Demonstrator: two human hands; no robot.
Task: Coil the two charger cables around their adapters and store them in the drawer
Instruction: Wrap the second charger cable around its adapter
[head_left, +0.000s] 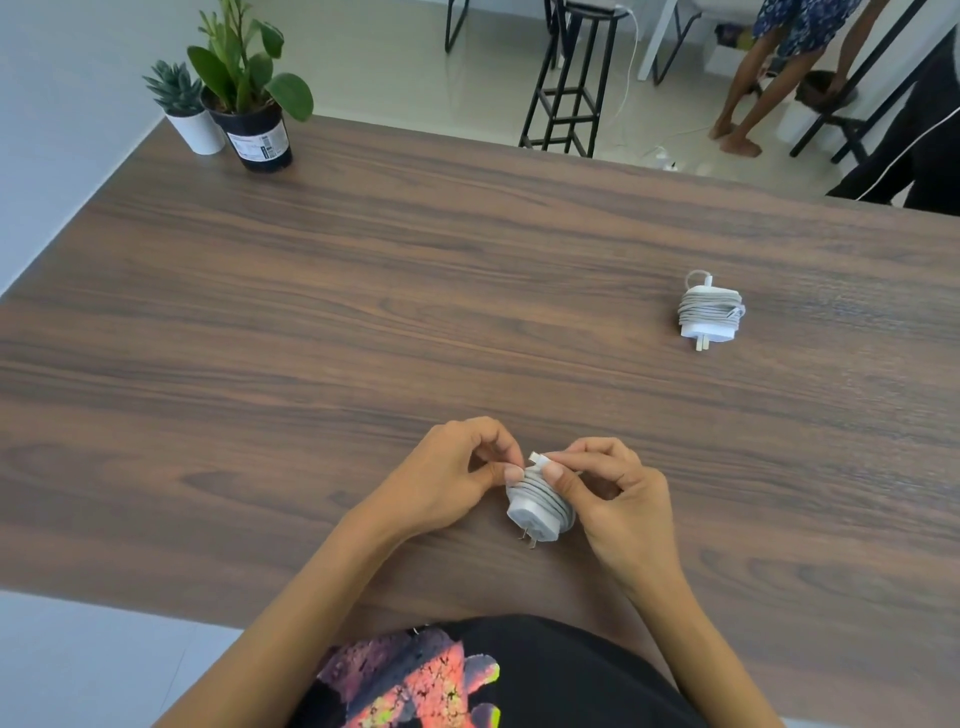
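A white charger adapter with grey cable wound around it is held just above the near part of the wooden table, prongs pointing toward me. My left hand grips its left side with thumb and fingers. My right hand pinches the cable's white connector end at the top of the coil. A second white adapter, its cable fully wound, lies alone on the table at the right. No drawer is in view.
Two potted plants, one in a white pot and one in a black pot, stand at the table's far left corner. Black stools and two people are on the floor beyond the far edge.
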